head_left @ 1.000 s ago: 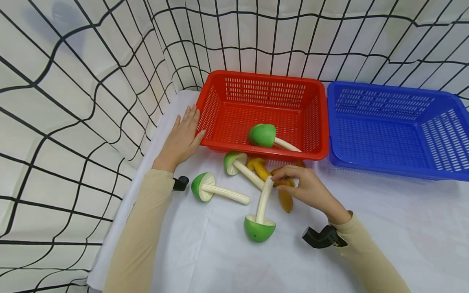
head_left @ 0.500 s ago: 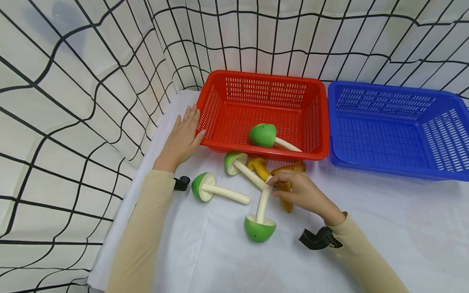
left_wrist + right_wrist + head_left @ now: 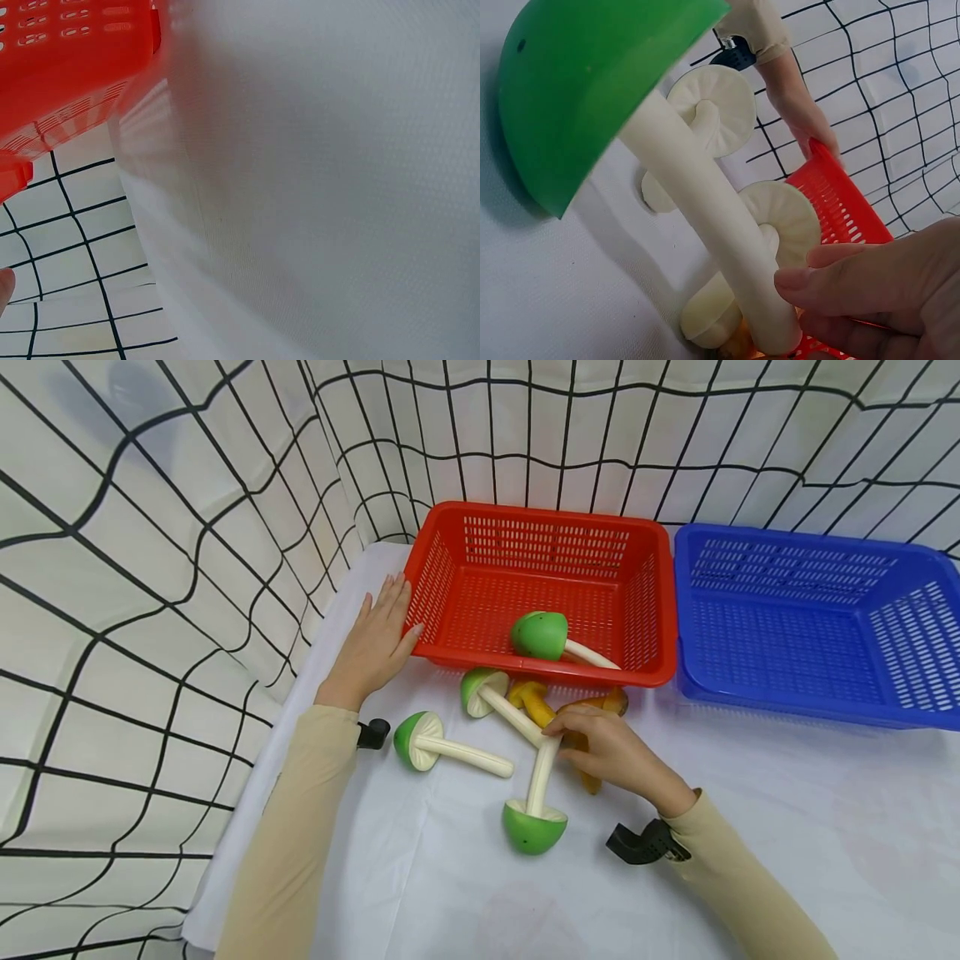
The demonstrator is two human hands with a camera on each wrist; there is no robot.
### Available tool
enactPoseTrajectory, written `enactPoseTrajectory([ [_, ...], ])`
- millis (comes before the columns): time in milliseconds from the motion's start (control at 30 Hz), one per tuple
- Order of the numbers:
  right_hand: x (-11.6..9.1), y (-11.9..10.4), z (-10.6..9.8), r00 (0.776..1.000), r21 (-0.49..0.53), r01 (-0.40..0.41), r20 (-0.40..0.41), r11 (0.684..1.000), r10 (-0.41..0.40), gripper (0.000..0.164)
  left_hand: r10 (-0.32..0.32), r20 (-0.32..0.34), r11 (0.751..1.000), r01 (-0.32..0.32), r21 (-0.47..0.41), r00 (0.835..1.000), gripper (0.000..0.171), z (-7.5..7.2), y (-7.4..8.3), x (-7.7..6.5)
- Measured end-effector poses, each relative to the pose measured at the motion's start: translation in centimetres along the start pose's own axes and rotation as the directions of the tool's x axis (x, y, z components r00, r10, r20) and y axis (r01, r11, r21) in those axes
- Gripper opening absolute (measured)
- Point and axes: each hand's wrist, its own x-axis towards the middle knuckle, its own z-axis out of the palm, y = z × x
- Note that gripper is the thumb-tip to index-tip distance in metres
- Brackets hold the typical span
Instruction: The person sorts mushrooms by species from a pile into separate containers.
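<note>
Green mushroom (image 3: pixel 536 825), one: its stem (image 3: pixel 541 781) is running nearly fore-and-aft, the right hand (image 3: pixel 613 753) pinching its far end from the right.

A green-capped mushroom (image 3: pixel 536 810) lies on its side, its smooth, pale stem pointing toward a perforated red basket (image 3: pixel 480 602), which stands upright.

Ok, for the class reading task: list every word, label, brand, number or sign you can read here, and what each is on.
None: no readable text on the red basket, blue basket or green-capped mushrooms.
The dark speck on one cap is a spot, not lettering.
Any marking on the black wrist camera is too small to read.
</note>
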Motion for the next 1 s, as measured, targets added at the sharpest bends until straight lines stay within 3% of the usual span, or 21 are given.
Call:
enactPoseTrajectory([
  [1000,0.76,0.81,1.0,0.986,-0.168,0.163,-0.006,0.972,-0.166,0.026,-0.005,0.01,1.0,0.005,-0.004,1.0,0.064,-0.16,0.16,-0.08],
])
